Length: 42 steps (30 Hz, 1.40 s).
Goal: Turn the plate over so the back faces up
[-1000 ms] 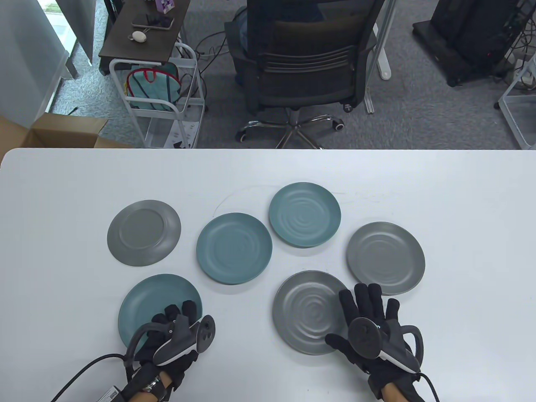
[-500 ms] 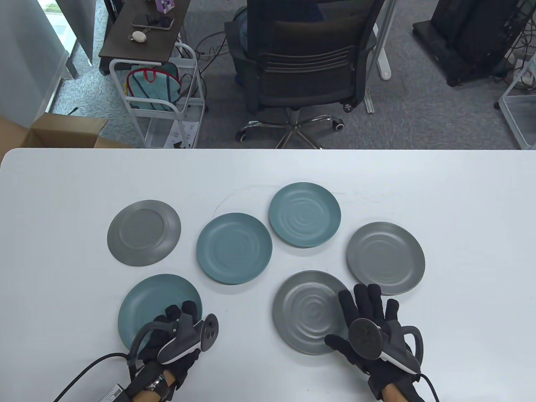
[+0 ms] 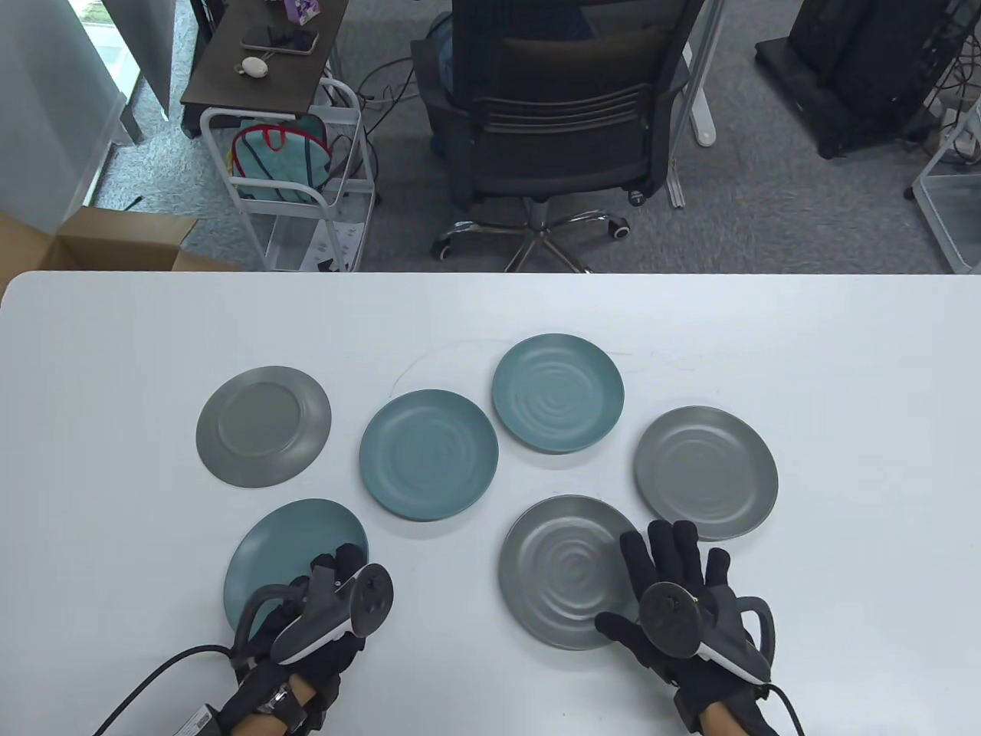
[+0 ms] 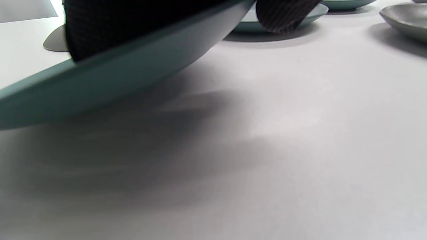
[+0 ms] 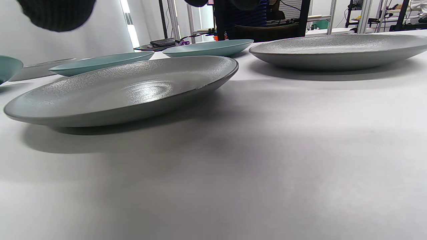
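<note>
A teal plate [image 3: 291,544] lies face up at the near left of the white table [image 3: 490,322]. My left hand [image 3: 333,571] grips its near right rim, fingers over the top. That edge is lifted, so the plate tilts. In the left wrist view the plate's underside [image 4: 116,76] hangs above the table with a shadow beneath, and a gloved fingertip [image 4: 283,16] curls over the rim. My right hand [image 3: 674,548] lies flat and open with fingers spread at the right edge of a dark grey plate [image 3: 563,571], holding nothing.
A grey plate [image 3: 263,426] lies back up at the far left. Two teal plates [image 3: 428,455] [image 3: 557,392] and a grey plate [image 3: 705,471] lie face up. The right wrist view shows the dark grey plate [image 5: 126,90] and the grey plate [image 5: 333,50].
My left hand has curled onto the teal plate's near rim and raised it, so the plate has gone from flat to tilted. The right hand has not moved.
</note>
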Motion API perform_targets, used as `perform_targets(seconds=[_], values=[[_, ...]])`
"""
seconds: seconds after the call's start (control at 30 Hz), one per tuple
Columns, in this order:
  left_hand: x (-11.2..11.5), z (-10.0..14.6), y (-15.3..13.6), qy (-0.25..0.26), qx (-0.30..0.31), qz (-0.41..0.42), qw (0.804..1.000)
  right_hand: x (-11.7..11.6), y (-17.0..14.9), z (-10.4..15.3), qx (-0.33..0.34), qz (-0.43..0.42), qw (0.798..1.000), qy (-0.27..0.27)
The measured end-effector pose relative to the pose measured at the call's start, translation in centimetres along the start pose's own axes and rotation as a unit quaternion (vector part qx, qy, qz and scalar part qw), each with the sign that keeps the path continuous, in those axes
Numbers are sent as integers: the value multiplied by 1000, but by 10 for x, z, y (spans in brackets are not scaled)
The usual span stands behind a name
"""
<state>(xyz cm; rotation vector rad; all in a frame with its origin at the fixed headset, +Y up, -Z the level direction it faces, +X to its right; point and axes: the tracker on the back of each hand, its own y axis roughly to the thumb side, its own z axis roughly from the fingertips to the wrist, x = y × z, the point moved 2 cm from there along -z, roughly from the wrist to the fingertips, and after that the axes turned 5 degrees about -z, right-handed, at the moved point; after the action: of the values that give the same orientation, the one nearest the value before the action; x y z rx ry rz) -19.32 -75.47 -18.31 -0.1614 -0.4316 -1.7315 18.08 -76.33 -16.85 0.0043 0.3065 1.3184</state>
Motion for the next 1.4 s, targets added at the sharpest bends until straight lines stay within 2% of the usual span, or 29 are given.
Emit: perform_targets(seconds=[0.4,0.67,0.93,1.17,1.4], values=[[-28,11,-15,27,15,92,995,0,-1,0,0,-6,1000,3],[-49,16,-38,51,28,189,980,-1,-1,-1,-1,-9,1000,9],[-63,21,-65,67,56,309,947,-1,0,-1,-1,-11,1000,12],[-64,21,-89,68,76,416,903,-1,-1,-2,-2,-14,1000,13],[-59,18,-110,75,54,457,885,-1,-1,-2,-1,-16,1000,13]])
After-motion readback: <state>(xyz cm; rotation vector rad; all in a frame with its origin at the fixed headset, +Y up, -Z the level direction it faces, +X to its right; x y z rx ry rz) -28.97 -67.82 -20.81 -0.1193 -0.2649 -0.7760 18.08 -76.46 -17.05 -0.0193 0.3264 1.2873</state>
